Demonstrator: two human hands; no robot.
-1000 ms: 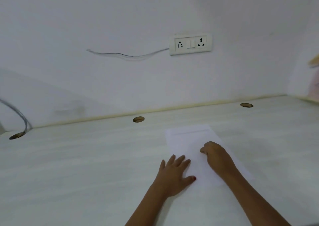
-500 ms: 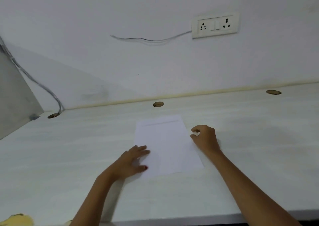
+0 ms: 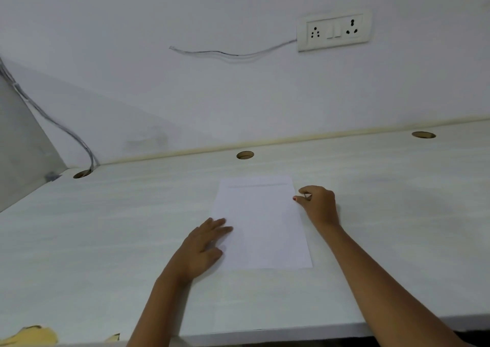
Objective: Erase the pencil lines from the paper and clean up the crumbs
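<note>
While the left hand lies flat with fingers spread on the lower-left corner of the paper, pinning it to the desk, the right hand sits just off the sheet's right edge, fingers curled, thumb and forefinger pinching a small item (likely the eraser, too small to be sure). One faint pencil line runs across near the top of the sheet, well apart from the left hand; no other marks or crumbs can be made out. Step in hand, as I read it: bring the eraser to that line. Best done with the pinning hand shifted up closer to the line so the paper can't buckle, short strokes along the line, light pressure — thin sheet, likely to crease or tear if rubbed toward a free edge.
</note>
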